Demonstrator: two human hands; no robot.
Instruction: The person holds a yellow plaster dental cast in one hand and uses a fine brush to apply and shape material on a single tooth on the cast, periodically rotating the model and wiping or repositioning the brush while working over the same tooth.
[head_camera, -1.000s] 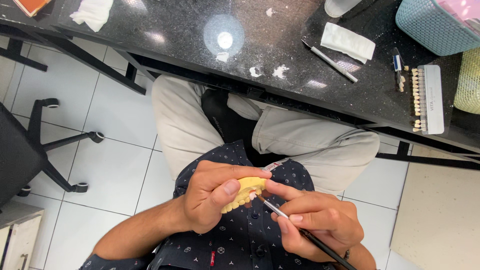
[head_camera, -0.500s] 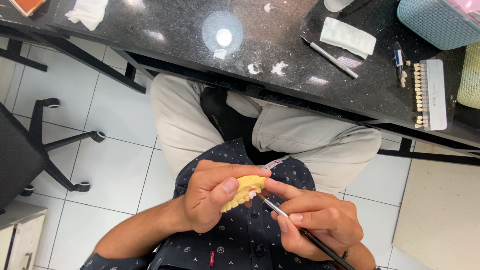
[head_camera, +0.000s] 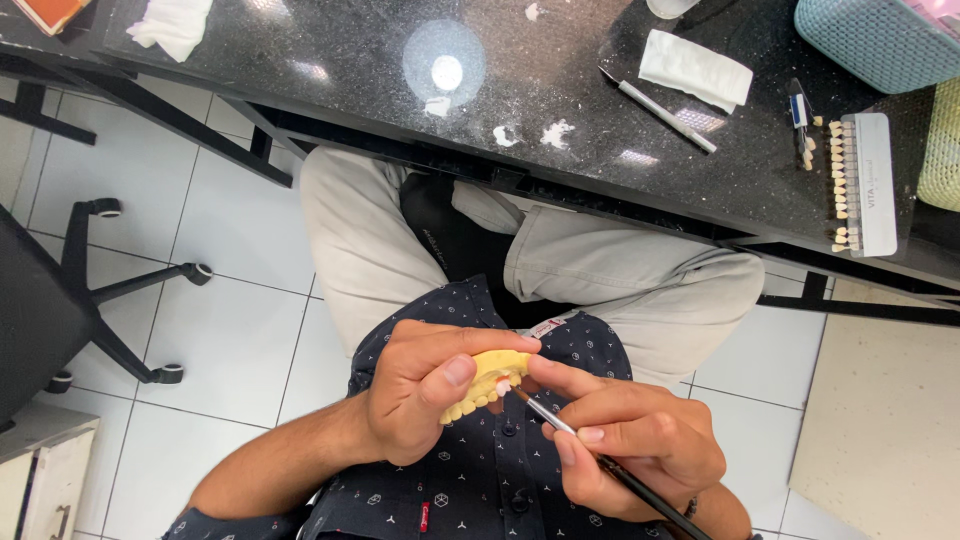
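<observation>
My left hand (head_camera: 425, 390) grips a yellow dental model with a row of teeth (head_camera: 487, 382), held over my lap against my dark patterned shirt. My right hand (head_camera: 630, 440) pinches a thin dark-handled brush (head_camera: 600, 460) like a pen. The brush tip touches the model near its teeth, between my two thumbs. Both hands are close together, fingers nearly touching. Part of the model is hidden under my left fingers.
A black stone worktop (head_camera: 380, 70) runs across the top. On it lie a tooth shade guide (head_camera: 858, 180), a pen-like tool (head_camera: 658, 108), folded white tissues (head_camera: 695, 68), white crumbs (head_camera: 555, 132) and a teal basket (head_camera: 870, 40). A black swivel chair (head_camera: 60, 300) stands at the left on white tiles.
The hands, the model and the brush stay almost where they were. The view has shifted very slightly.
</observation>
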